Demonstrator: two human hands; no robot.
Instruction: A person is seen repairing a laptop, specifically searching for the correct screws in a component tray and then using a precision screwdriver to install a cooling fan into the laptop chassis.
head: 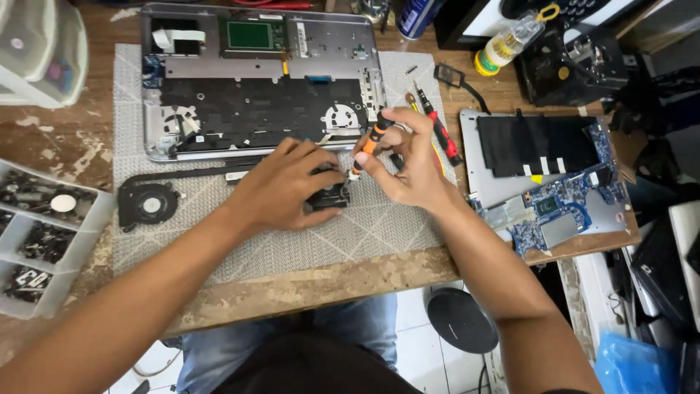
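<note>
My left hand [288, 186] lies flat on a small black laptop fan [329, 197] and holds it down on the grey mat [364, 226]. My right hand [408, 164] grips an orange-and-black screwdriver [370, 142], its tip pointing down at the fan's upper right edge. Just beyond both hands lies an opened laptop base [262, 80] with its inner frame exposed. A second black fan with a heat pipe [149, 202] rests on the mat to the left of my left hand.
Two more screwdrivers [437, 128] lie right of the laptop base. A blue circuit board [561, 208] and a black battery [539, 142] sit on a panel at right. A parts tray [40, 233] holds small bits at left; a glue bottle [507, 45] stands behind.
</note>
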